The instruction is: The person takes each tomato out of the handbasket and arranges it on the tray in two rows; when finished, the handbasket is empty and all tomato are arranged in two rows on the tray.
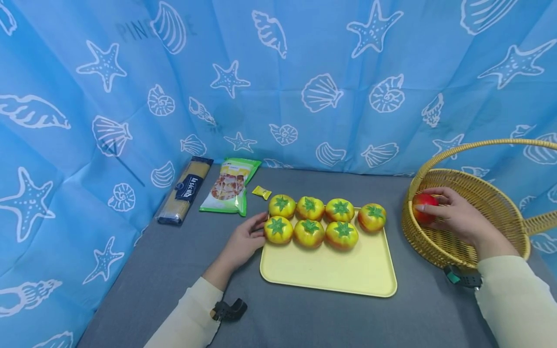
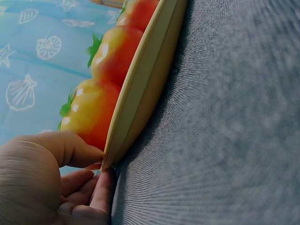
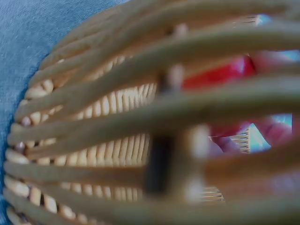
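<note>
Seven yellow-orange toy tomatoes with green calyxes (image 1: 310, 233) lie in two rows, four behind and three in front, on one pale yellow rectangular plastic tray (image 1: 330, 270). The left hand (image 1: 244, 240) pinches the tray's near-left corner; the left wrist view shows thumb above and fingers (image 2: 104, 187) below the rim. The right hand (image 1: 457, 217) grips one red round fruit (image 1: 423, 207) inside one woven wicker basket (image 1: 435, 241); the right wrist view shows only blurred weave.
</note>
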A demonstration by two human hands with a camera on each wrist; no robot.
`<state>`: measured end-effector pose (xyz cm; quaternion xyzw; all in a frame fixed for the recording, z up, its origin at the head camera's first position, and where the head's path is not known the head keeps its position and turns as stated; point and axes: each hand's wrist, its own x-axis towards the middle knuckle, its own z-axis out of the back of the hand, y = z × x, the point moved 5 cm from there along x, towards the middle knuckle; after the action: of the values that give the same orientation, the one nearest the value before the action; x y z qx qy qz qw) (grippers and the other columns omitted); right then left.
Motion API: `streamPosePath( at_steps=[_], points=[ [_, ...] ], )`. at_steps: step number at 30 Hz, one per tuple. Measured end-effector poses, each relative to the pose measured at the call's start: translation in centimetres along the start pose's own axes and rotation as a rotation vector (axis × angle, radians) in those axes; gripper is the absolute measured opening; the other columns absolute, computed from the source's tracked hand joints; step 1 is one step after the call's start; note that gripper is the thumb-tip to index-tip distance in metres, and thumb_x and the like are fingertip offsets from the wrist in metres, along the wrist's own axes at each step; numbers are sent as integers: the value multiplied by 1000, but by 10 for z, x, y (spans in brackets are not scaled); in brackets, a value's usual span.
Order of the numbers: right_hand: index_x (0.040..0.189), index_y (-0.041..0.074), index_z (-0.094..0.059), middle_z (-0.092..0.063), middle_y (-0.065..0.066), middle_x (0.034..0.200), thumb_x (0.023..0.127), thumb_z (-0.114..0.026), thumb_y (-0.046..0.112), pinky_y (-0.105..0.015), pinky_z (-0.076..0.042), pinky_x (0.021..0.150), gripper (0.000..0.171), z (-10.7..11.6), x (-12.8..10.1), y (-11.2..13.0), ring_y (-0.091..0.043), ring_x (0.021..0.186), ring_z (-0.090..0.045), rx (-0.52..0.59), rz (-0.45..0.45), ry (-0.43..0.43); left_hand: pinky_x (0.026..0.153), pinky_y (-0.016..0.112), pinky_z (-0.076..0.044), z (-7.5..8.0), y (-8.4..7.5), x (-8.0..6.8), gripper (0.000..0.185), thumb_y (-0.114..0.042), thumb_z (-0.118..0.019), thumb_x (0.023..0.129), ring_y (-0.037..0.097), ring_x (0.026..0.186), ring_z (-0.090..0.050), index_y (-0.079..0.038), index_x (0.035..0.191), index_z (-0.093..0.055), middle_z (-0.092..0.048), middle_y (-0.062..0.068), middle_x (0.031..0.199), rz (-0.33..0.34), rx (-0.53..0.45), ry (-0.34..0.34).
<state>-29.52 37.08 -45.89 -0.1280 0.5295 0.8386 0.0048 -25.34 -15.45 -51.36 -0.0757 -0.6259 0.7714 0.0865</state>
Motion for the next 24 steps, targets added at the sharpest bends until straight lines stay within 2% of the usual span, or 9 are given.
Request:
streamPosePath(
  at_steps=[5, 8, 15, 21, 24],
  points=[
    [144, 23, -47, -33, -27, 146, 110, -66, 16, -31, -65, 78, 39, 5, -2, 2, -9, 97, -64, 115, 42, -48, 110, 40, -54, 0, 0, -1, 73, 5, -64, 92, 36, 138, -58, 5, 163, -44, -49, 22, 162, -3, 4, 1],
    [136, 35, -47, -31, -22, 143, 111, -66, 17, -28, -64, 79, 36, 7, -4, 5, -8, 99, -62, 147, 46, -76, 110, 39, -54, 0, -1, -1, 73, 5, -64, 92, 35, 138, -58, 4, 163, -44, -50, 21, 162, -1, 10, 1],
    [130, 41, -43, -32, -19, 140, 108, -71, 25, -30, -65, 80, 39, 15, -12, 16, -15, 104, -54, 119, 50, -218, 110, 39, -54, 0, -2, -1, 74, 4, -65, 92, 31, 138, -58, 2, 163, -45, -51, 17, 162, 14, 17, -2],
    [151, 38, -44, -34, -12, 139, 106, -75, 23, -22, -63, 80, 56, 21, -26, 26, -11, 105, -50, 105, 59, -249, 110, 40, -54, 0, 0, -1, 74, 3, -65, 92, 31, 138, -59, 0, 163, -46, -52, 16, 161, 22, 28, -12],
    [150, 35, -47, -36, -9, 136, 104, -77, 15, -21, -63, 77, 59, 25, -33, 30, -9, 105, -51, 186, 69, -247, 110, 41, -54, 0, 1, -1, 73, 4, -65, 92, 31, 138, -59, 0, 163, -46, -52, 16, 161, 21, 27, -14]
  ],
)
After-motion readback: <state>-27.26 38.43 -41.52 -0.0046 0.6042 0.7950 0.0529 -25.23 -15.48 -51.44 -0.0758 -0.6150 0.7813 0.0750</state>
